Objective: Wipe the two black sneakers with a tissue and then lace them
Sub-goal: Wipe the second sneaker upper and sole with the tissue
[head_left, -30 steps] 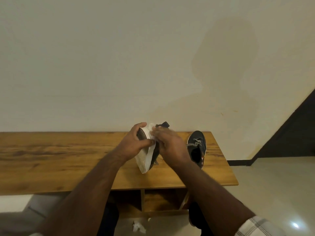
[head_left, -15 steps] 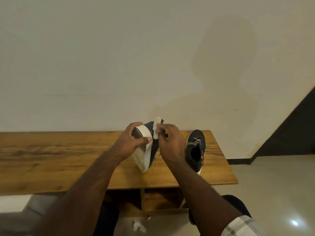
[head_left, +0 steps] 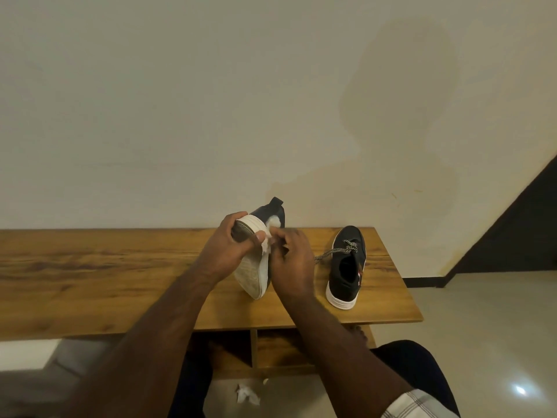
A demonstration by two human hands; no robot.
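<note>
A black sneaker with a white sole [head_left: 254,274] stands tilted on its toe on the wooden table [head_left: 90,282], sole facing left. My left hand [head_left: 229,251] grips it around the sole near the heel. My right hand [head_left: 291,260] pinches a white tissue [head_left: 272,226] against the sneaker's side and sole edge. The second black sneaker [head_left: 346,267] lies flat on the table to the right, its speckled lace [head_left: 334,251] tied and trailing left.
A crumpled white tissue [head_left: 247,395] lies on the floor under the table. The table has open shelves [head_left: 271,348] below. A cream wall rises behind, and a dark panel [head_left: 518,230] stands at the right.
My right hand with the tissue has slid down from the heel top toward the sole edge. The held sneaker stays tilted in my left hand.
</note>
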